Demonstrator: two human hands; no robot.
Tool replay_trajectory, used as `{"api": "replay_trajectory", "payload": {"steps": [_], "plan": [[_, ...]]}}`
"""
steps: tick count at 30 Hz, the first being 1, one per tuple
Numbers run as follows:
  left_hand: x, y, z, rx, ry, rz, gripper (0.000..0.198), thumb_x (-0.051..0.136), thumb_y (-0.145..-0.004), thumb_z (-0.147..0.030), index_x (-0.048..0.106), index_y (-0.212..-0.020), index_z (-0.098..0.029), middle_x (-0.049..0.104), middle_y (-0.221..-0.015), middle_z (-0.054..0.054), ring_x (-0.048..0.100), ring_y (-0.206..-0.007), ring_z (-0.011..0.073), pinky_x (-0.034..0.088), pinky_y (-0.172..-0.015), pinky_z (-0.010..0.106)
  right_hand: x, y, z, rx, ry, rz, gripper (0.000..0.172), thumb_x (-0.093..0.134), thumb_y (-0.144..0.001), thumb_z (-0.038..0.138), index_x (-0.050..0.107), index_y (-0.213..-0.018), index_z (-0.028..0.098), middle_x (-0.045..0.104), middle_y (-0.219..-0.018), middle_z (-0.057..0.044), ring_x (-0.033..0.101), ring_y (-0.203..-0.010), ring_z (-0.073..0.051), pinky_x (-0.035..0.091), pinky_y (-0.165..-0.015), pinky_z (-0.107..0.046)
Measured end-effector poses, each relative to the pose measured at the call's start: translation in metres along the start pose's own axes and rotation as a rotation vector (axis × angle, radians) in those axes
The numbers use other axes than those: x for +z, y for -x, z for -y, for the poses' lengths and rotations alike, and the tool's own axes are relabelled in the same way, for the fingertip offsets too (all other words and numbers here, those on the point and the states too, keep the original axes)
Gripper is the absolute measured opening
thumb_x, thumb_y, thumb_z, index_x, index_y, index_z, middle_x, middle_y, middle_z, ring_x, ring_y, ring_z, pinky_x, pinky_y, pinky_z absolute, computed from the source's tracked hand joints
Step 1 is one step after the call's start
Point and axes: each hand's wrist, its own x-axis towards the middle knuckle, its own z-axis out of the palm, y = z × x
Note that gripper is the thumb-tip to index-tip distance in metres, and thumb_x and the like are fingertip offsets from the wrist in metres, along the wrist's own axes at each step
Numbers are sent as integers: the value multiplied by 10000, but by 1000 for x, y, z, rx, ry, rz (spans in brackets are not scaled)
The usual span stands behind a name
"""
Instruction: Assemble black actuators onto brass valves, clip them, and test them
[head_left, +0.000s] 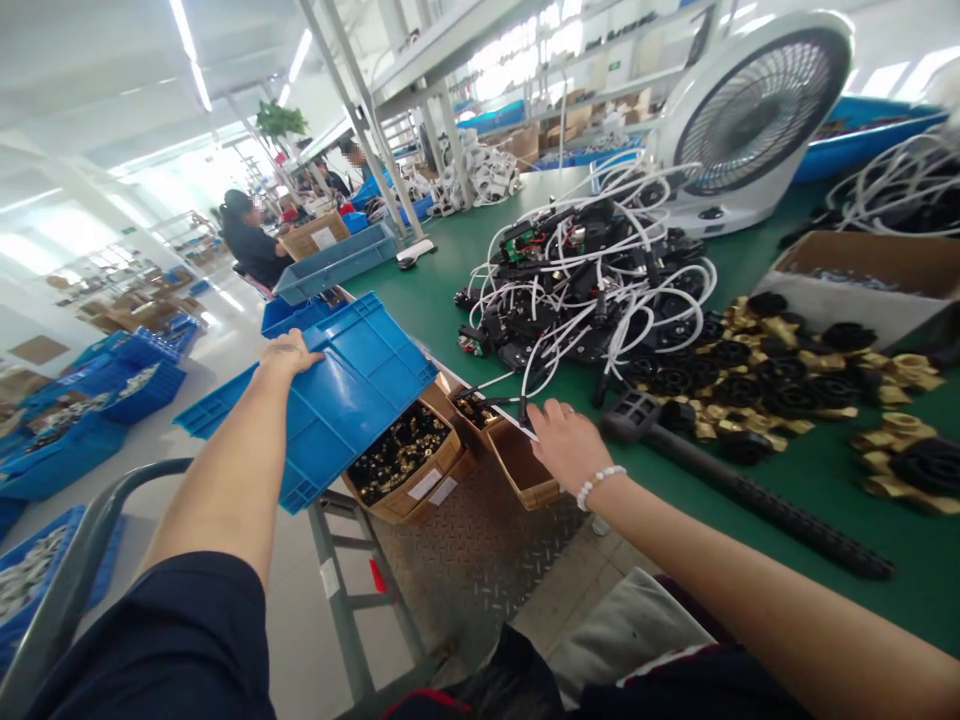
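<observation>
My left hand is closed on the upper edge of a blue plastic crate, which is tilted beside the table, partly in front of a carton of small brass-and-black parts. My right hand, with a beaded bracelet at the wrist, is at the table's edge with its fingers curled. A black cable end touches its fingertips; whether the fingers grip it is hidden. Just beyond lies a tangled heap of black assemblies with white cables. A black ribbed shower handle lies right of that hand.
A white fan stands behind the heap. Brass fittings with black rings and an open carton are on the right. Below the table edge is a small open carton. A metal cart rail curves at left; a person sits farther back.
</observation>
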Motion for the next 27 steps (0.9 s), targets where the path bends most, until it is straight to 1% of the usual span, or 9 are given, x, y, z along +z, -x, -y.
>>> {"api": "replay_trajectory", "payload": {"steps": [2,4,7,10,14,19,22,25,27], "plan": [[13,5,-7,-73,-79,49,662,641,-841,-481,509,-1332,-57,552,-1314,229,522,-1232,363,392,-1017,533,0,0,0,2,4,-3,401,419,-962,183,516,-1339,84,531,-1112,-183,546,-1009,-280,418,-784,-347],[29,15,-9,-72,-119,48,562,612,-890,-426,514,-1344,-108,538,-1352,176,491,-1279,305,339,-1085,498,0,-1,0,0,10,-5,403,425,-961,184,519,-1339,83,533,-1111,-184,547,-1007,-281,419,-784,-347],[48,31,-1,-39,-142,32,508,559,-934,-380,493,-1369,-126,522,-1372,153,443,-1327,285,288,-1122,474,-1,-1,1,-3,19,-5,402,424,-962,189,525,-1338,86,537,-1106,-179,550,-1008,-281,418,-787,-343],[57,34,15,-33,-142,61,513,527,-952,-352,454,-1404,-121,497,-1401,160,448,-1323,282,313,-1108,462,-2,-1,1,2,28,0,397,422,-964,191,538,-1330,89,547,-1087,-173,556,-1005,-283,418,-785,-344],[66,19,25,-92,-130,78,607,560,-937,-367,391,-1455,-98,454,-1445,191,440,-1338,304,343,-1101,491,-1,-3,1,15,52,-3,390,428,-959,185,557,-1313,85,561,-1071,-176,565,-995,-285,417,-779,-347],[83,-2,27,-154,-110,25,619,561,-948,-365,368,-1474,-100,379,-1504,200,363,-1402,322,314,-1134,532,4,-5,0,8,97,-36,393,475,-944,188,576,-1314,99,582,-1031,-155,584,-948,-264,424,-750,-333],[87,-17,34,-119,-85,21,591,573,-947,-345,392,-1459,-114,334,-1539,183,331,-1426,311,319,-1143,520,7,-5,-2,0,121,-78,384,544,-919,202,610,-1284,103,595,-989,-136,602,-903,-254,445,-729,-329],[86,-36,41,-57,-52,34,556,611,-927,-355,461,-1409,-119,391,-1508,169,379,-1401,303,335,-1140,519,10,-5,-3,-21,160,-143,392,619,-878,208,639,-1255,102,604,-950,-123,617,-867,-253,466,-708,-329],[91,-45,43,-29,-23,15,529,617,-925,-372,497,-1374,-118,431,-1475,169,415,-1374,306,358,-1122,531,12,-5,-4,-40,183,-187,398,662,-851,210,656,-1232,98,608,-923,-116,622,-843,-248,473,-694,-324]]}}
